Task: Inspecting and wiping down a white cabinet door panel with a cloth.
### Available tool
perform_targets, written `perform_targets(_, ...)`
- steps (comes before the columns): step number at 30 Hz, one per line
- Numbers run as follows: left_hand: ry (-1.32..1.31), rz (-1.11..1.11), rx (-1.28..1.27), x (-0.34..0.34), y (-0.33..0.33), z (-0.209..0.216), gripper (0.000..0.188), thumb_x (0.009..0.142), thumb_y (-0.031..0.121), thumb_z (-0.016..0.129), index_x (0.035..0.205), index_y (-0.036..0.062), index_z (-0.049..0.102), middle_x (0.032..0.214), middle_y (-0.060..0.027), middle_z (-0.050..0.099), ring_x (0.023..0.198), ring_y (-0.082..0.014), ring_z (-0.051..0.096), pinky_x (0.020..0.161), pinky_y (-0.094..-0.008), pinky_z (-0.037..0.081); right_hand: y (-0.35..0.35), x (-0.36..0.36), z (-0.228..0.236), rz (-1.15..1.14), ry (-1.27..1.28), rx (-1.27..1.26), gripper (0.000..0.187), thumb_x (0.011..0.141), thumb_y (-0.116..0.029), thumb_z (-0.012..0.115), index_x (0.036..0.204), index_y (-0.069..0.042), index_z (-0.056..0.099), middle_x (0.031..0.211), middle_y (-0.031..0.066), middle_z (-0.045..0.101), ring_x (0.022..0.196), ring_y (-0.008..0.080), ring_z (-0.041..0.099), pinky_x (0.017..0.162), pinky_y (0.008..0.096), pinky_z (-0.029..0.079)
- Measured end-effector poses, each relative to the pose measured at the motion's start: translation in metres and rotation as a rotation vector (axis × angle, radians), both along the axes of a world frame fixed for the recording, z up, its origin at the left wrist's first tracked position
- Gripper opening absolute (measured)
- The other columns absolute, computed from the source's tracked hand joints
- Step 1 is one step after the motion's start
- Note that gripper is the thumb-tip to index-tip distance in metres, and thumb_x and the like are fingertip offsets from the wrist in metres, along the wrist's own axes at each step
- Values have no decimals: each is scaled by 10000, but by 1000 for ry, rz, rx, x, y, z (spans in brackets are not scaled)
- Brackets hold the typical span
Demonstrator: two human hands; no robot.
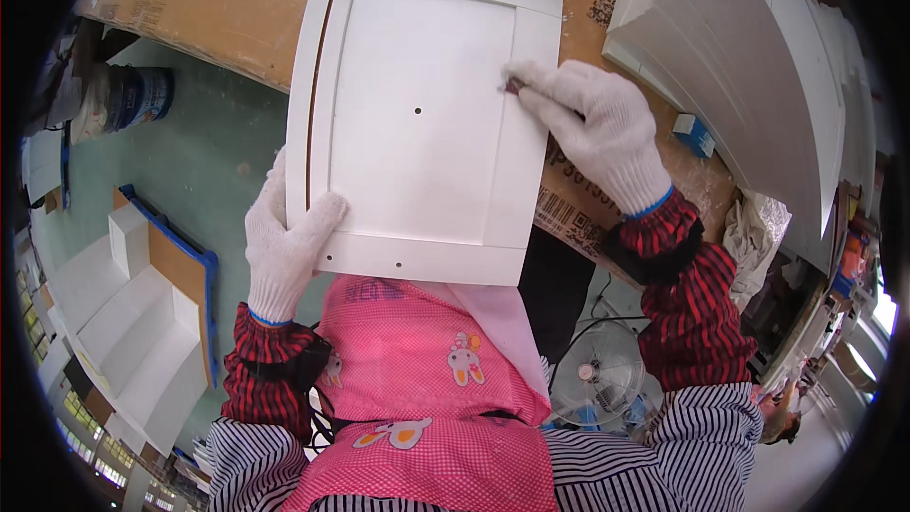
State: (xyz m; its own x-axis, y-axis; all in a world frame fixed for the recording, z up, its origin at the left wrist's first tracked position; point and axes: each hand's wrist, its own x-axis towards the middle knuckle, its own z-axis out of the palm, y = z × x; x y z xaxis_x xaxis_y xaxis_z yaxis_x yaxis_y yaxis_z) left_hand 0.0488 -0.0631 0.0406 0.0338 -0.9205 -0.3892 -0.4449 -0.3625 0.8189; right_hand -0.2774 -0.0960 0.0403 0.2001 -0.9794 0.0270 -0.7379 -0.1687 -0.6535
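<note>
A white framed panel (417, 171) with a recessed middle, a dark slot along its left side and several small holes stands tilted in front of me. My gloved left hand (292, 232) grips its lower left edge, thumb on the face and fingers behind. My gloved right hand (597, 123) is at the panel's right side, thumb and fingers pinched together around a small dark reddish-brown piece (513, 86). That piece is against or just over the inner edge of the right frame strip. Its kind is too small to make out.
Brown cardboard (227, 0) covers the table beyond the panel. White sheets (730, 76) stand stacked at right, near a small blue box (694, 135) and a crumpled cloth (755, 242). A fan (595, 374) is below right. White pieces (142, 322) and a bucket (142, 97) lie left.
</note>
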Motion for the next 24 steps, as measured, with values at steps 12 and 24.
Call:
perform_targets(12,-18,13,7,13,3,5,692,829,154,704,1457,-67,518,1233,-131,649,1040,-186,663,921,-317,533,37,18,0,165,66,-39,247,934,-228,712,1177,-188,738,949,74,744,822,264,735,669,374,571)
perform_targets(24,44,-18,59,45,16,8,720,815,71,675,1491,-80,474,1256,-140,641,1057,-187,658,950,-309,523,-12,19,-13,-60,56,-95,259,970,-192,667,1214,-145,740,987,91,750,850,265,737,733,354,577)
